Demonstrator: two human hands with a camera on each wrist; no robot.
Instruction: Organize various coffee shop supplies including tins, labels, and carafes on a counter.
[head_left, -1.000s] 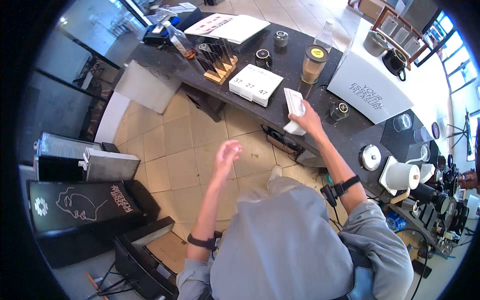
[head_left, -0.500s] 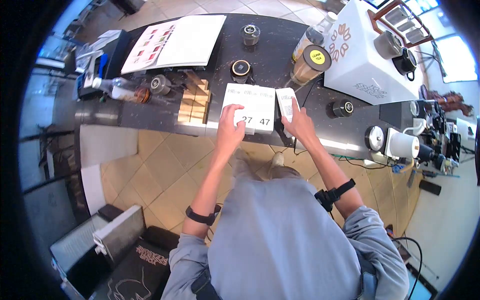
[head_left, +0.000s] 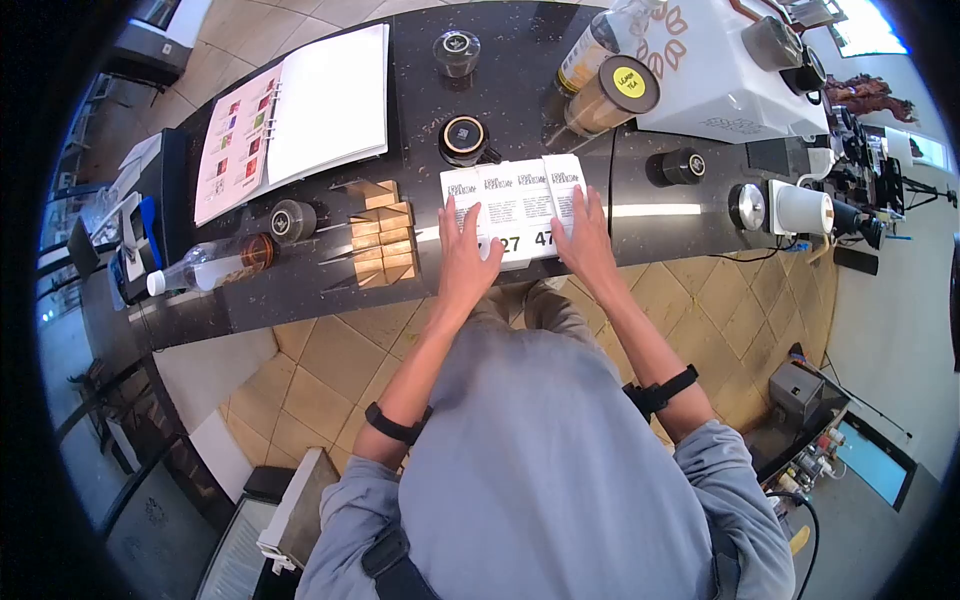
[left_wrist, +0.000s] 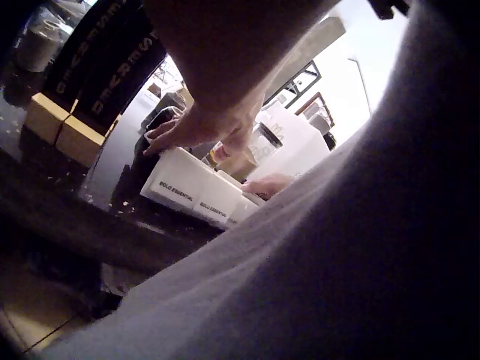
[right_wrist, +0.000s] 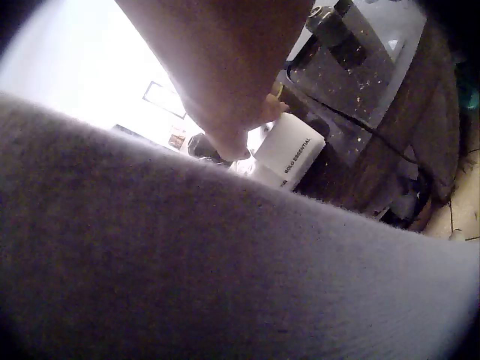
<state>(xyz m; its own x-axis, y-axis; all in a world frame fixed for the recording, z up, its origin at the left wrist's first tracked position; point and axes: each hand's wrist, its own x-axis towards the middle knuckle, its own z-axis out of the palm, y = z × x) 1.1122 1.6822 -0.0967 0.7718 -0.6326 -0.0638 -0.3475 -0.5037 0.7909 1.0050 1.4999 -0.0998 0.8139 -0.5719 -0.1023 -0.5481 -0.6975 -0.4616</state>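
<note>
A row of white cartons (head_left: pixel 515 200) printed with black numbers lies on the dark counter (head_left: pixel 300 290) near its front edge. My left hand (head_left: pixel 462 238) rests flat on the cartons at the left end, fingers straight. At the right end my right hand (head_left: pixel 581 226) lies on the narrow carton (head_left: pixel 563 180), pressed against the row. In the left wrist view the left hand (left_wrist: pixel 196 126) presses down on the cartons (left_wrist: pixel 196 196). In the right wrist view the right hand (right_wrist: pixel 244 127) touches the top of a white carton (right_wrist: pixel 291 150).
A wooden block stand (head_left: pixel 385 235) and a lying plastic bottle (head_left: pixel 205 268) are left of the cartons. An open catalogue (head_left: pixel 300 110) lies behind them. Black tins (head_left: pixel 463 138), a yellow-lidded jar (head_left: pixel 612 95), a white display box (head_left: pixel 715 70) and a white jug (head_left: pixel 800 210) stand behind and right.
The right hand set the narrow carton down against the row's right end. The left hand came up from the side and settled on the left cartons. The head view swung over the counter.
</note>
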